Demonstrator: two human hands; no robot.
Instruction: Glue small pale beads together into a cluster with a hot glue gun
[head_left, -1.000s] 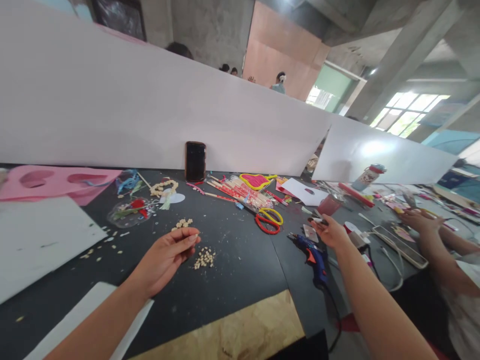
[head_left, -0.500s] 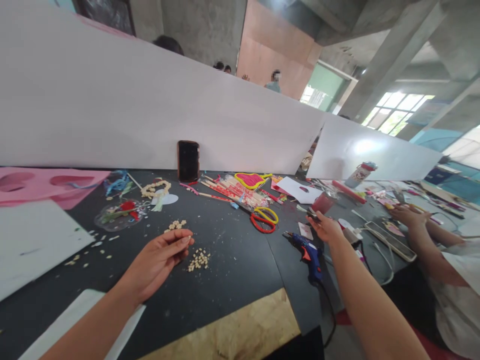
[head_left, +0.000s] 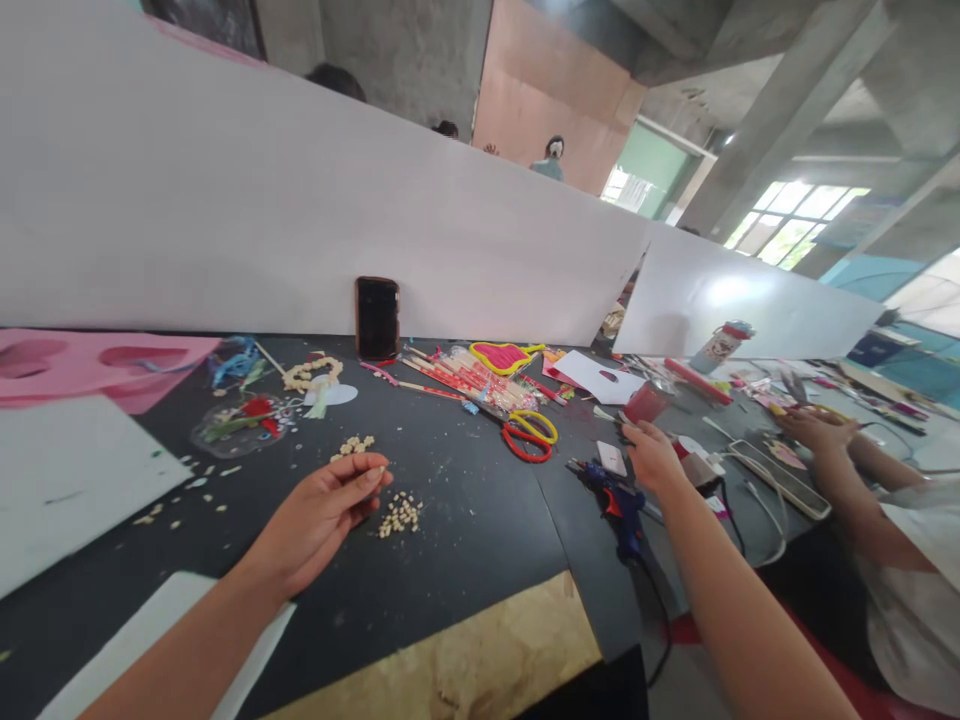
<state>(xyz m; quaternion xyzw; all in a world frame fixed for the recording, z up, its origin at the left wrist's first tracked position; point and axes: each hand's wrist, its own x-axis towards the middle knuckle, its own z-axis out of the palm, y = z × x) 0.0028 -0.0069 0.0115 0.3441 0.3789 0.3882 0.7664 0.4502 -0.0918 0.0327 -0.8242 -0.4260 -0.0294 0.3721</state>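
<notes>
Black counter (head_left: 465, 570) stretches ahead of you beneath a white board panel (head_left: 225, 200), crowded with craft supplies. Your left hand (head_left: 319, 520) hovers just above it, its fingers (head_left: 373, 478) pressed together at the tips; if they pinch anything, it is too small to tell. Just beside that hand lies a loose heap of pale, knobbly cream grains (head_left: 400, 514), with a smaller heap (head_left: 353, 446) beyond your fingertips and stray bits scattered farther left. More pale pieces form a curved strand (head_left: 311, 375) near the far edge. Your right hand (head_left: 652, 457) is over the counter just beside a blue hot glue gun (head_left: 616, 512), and you cannot tell how its fingers stand. Red-handled scissors (head_left: 529, 440) lie between your hands, farther off. A co-worker's hand (head_left: 814, 430) is off to your right.
</notes>
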